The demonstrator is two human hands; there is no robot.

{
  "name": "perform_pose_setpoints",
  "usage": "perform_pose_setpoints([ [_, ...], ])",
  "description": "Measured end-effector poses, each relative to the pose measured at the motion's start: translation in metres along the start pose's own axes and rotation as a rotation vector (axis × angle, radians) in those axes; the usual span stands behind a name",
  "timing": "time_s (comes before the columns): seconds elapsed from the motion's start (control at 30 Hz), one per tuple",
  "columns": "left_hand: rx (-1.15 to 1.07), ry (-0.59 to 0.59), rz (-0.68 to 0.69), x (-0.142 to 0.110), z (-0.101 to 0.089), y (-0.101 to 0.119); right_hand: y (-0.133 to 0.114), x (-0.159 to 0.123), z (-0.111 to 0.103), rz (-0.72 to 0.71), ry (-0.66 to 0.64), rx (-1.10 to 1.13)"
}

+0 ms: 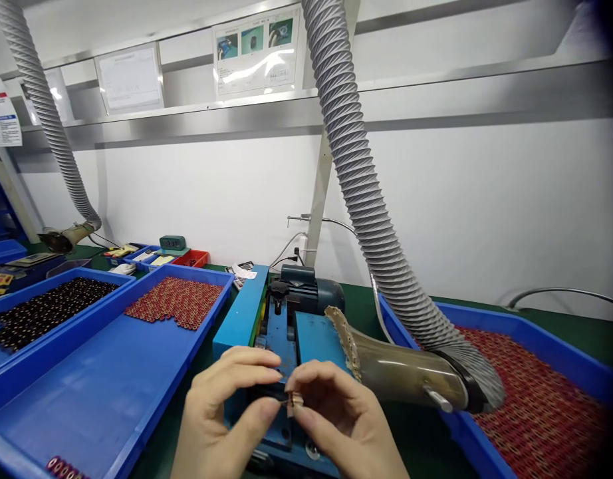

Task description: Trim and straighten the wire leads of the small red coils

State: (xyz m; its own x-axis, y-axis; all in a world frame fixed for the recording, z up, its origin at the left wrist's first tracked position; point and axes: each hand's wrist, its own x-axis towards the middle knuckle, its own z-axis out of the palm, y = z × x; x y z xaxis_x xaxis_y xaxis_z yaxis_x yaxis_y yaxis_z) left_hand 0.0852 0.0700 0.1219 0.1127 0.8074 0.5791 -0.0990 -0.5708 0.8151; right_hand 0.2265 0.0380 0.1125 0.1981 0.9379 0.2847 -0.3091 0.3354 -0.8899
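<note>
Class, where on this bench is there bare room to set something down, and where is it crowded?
The blue tray left of the hands has bare floor below its red pieces. Green bench shows below the hose nozzle. Crowded: the machine under the left hand and right hand, and the right tray, covered in red pieces.
</note>
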Motion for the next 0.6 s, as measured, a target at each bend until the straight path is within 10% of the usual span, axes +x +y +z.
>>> perform_pose_setpoints([
  [0.2,0.129,-0.268,-0.148,-0.001,0.005,0.009,0.000,-0.006,0.002,0.005,0.094,-0.098],
  [0.6,-0.207,0.141,0.092,-0.002,0.005,-0.008,-0.003,0.002,0.007,0.139,0.009,0.399],
])
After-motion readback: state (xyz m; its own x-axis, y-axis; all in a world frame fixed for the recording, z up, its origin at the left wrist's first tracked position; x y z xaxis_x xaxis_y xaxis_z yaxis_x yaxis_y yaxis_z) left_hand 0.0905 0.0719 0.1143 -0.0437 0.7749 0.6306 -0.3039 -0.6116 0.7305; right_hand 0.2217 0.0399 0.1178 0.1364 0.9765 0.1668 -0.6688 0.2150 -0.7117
